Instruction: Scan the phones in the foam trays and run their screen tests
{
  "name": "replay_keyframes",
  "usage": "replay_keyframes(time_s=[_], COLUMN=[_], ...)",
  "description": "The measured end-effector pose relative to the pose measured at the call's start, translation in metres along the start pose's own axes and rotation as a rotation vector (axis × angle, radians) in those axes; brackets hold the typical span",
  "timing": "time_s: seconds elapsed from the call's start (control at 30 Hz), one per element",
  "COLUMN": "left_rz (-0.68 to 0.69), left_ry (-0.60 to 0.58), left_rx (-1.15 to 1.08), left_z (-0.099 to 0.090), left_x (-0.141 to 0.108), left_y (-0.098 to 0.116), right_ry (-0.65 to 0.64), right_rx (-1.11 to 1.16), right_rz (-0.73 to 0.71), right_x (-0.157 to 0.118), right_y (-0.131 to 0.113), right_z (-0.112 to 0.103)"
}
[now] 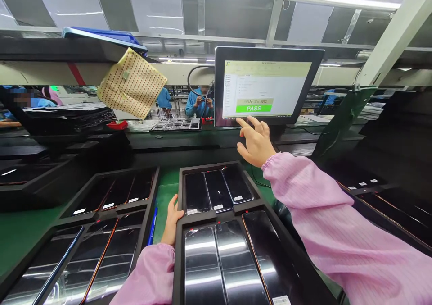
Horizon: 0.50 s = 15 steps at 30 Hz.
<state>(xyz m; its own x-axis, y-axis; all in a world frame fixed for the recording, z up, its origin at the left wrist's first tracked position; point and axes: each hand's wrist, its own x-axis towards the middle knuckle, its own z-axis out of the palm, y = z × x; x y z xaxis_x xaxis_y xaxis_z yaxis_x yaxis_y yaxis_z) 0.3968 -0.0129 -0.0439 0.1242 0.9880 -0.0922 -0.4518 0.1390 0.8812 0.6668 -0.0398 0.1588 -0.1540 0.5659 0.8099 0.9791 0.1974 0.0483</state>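
Observation:
My right hand point(256, 140) reaches up to the monitor point(266, 86), its fingers apart and holding nothing. The index fingertip is at the lower edge of the screen, just under a green PASS bar; I cannot tell whether it touches. My left hand point(172, 219) grips the left side of a black tray point(211, 218), with a digit over the rim. In that tray smartphones point(221, 190) lie screen up in two rows of three, several with small white labels. The ends of the lower row are cut off by the picture's edge.
To the left lies a second black tray point(153, 192) of phones, with a blue pen point(152, 226) between the trays. Stacked black trays point(84, 161) stand further left. A yellow dotted sheet point(133, 84) hangs from the shelf. Co-workers point(199, 104) sit beyond the bench.

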Motion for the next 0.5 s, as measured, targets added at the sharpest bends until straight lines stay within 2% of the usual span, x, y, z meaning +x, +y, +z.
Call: replay_keyframes(time_s=[0.2, 0.5], left_rz=[0.022, 0.006], left_ry=[0.028, 0.017], left_rx=[0.012, -0.017], left_z=[0.002, 0.001], left_x=[-0.002, -0.002], left_y=[0.000, -0.001], right_ry=[0.143, 0.139], right_rx=[0.023, 0.032], right_rz=[0.014, -0.049], right_x=[-0.005, 0.013], right_y=[0.005, -0.008], right_z=[-0.001, 0.007])
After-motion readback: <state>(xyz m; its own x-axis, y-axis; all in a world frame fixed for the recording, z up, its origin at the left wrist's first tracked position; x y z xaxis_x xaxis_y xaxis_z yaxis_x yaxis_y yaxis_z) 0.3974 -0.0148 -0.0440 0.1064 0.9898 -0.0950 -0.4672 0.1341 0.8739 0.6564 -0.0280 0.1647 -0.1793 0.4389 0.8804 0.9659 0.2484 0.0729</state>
